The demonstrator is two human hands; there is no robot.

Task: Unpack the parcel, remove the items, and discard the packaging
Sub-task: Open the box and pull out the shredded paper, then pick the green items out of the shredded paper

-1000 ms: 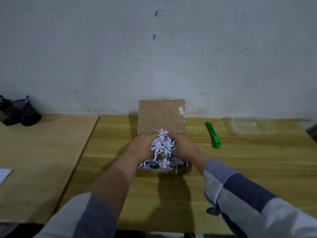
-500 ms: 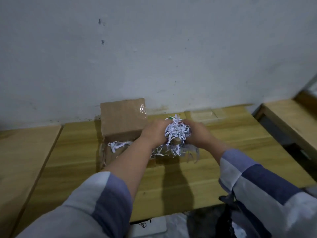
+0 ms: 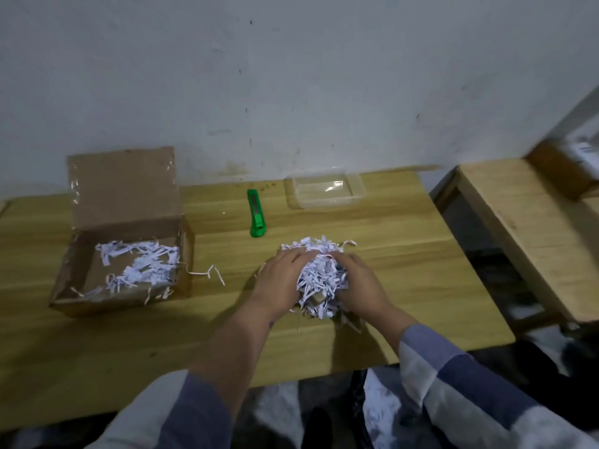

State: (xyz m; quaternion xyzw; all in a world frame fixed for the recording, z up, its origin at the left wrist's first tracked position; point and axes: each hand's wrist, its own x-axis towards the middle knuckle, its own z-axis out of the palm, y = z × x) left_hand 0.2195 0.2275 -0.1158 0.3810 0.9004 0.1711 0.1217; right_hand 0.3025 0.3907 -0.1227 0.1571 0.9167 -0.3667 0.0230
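An open cardboard box (image 3: 81, 296) sits at the left of the wooden table (image 3: 421, 260), its lid standing up, with some white shredded paper (image 3: 142, 264) left inside. To the right of the box, my left hand (image 3: 282, 280) and my right hand (image 3: 359, 283) cup a wad of shredded paper (image 3: 319, 280) between them, low over the table. A small brownish object shows at the bottom of the wad; what it is I cannot tell. A few loose strips (image 3: 210, 273) lie beside the box.
A green utility knife (image 3: 256, 217) lies behind the hands. A clear plastic tray (image 3: 324, 191) rests near the wall. A second wooden table (image 3: 525, 215) stands to the right across a gap. The table's front edge is close to my forearms.
Both hands lifted the wad of shredded paper out of the box and carried it to the right, down near the tabletop. The box now stands apart at the left.
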